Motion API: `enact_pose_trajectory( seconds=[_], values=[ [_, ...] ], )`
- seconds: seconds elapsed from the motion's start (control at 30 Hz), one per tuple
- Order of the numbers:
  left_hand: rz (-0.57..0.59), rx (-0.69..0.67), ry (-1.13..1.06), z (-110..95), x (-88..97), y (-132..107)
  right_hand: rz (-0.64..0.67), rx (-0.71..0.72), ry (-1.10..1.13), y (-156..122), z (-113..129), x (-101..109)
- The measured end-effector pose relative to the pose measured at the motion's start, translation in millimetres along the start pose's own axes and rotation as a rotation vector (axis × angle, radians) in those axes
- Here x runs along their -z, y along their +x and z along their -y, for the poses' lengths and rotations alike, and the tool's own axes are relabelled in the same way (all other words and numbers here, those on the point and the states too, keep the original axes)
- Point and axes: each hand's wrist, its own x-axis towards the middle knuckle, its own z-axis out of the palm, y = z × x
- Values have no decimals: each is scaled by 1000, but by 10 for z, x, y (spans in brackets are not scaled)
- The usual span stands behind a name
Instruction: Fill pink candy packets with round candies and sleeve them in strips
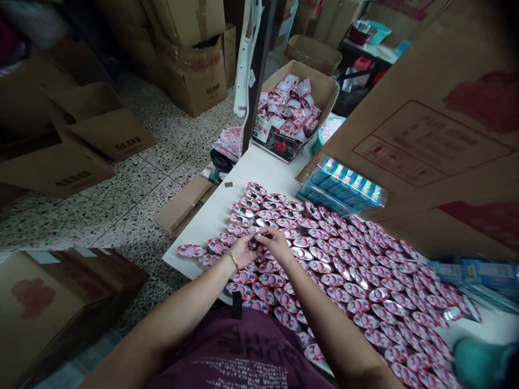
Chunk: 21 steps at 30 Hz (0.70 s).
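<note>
My left hand (242, 253), with a gold bracelet at its wrist, is turned palm up and cupped. Small dark shiny round pieces (253, 245) lie in its fingers; their kind is too small to make out. Over them my right hand (275, 244) bends its fingers in a pinch, and what they hold is hidden. Beneath and around both hands stand rows of oval pink-and-red printed packs (320, 252) on the white table (190, 232). Many packs show a pink round piece in the middle, while some at the far left end show a dark one.
An open carton (324, 89) full of similar pink packs stands at the table's far end. Blue boxes in clear plastic (344, 186) sit beside a large leaning cardboard box (438, 124). A dark post (261, 70) rises by the table. More cartons (198, 75) stand on the speckled floor.
</note>
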Motion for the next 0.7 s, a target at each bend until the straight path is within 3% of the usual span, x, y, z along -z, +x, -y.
enact_pose_trajectory(
  seconds=[0.13, 0.3, 0.4, 0.5, 0.6, 0.7],
  values=[
    [9, -36, 16, -4, -2, 8, -76, 24, -33, -37, -5, -22],
    [102, -63, 82, -23, 13, 30, -200, 29, 19, 17, 16, -4],
    [67, -79, 171, -62, 36, 30, -258, 42, -299, 155, 34, 139],
    [-26, -150, 171, -124, 50, -11, -328, -87, -738, 361, 37, 280],
    [-101, -170, 128, -194, 57, -79, -212, -271, -1053, 591, 27, 304],
    [-144, -185, 110, -248, 71, -125, -71, -385, -1187, 791, 25, 253]
  ],
)
